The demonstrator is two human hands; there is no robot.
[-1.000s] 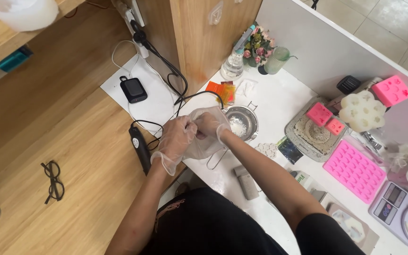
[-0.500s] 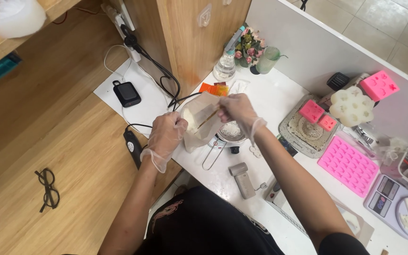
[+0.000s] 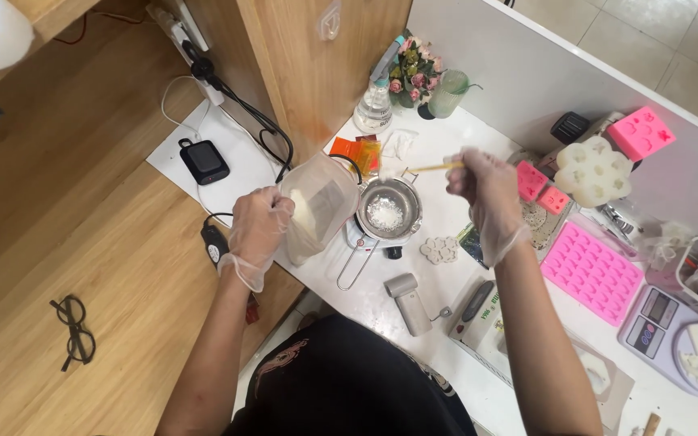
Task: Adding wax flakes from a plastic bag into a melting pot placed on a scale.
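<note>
Both my hands wear thin clear gloves. My left hand grips a clear plastic bag with pale contents, held just left of a small steel pot that has white flakes in its bottom. My right hand is raised to the right of the pot and pinches a thin wooden stick that points left, over the pot's far rim. The pot's wire handle reaches toward me across the white table.
On the white table: pink silicone moulds, a white flower-shaped mould, a digital scale, a spray bottle, a flower pot and a grey tool. Glasses and a black device lie on the wooden desk.
My hands have drawn apart. The right hand pulled the stick out of the bag and moved right, past the pot. The left hand keeps the bag and has shifted slightly left.
</note>
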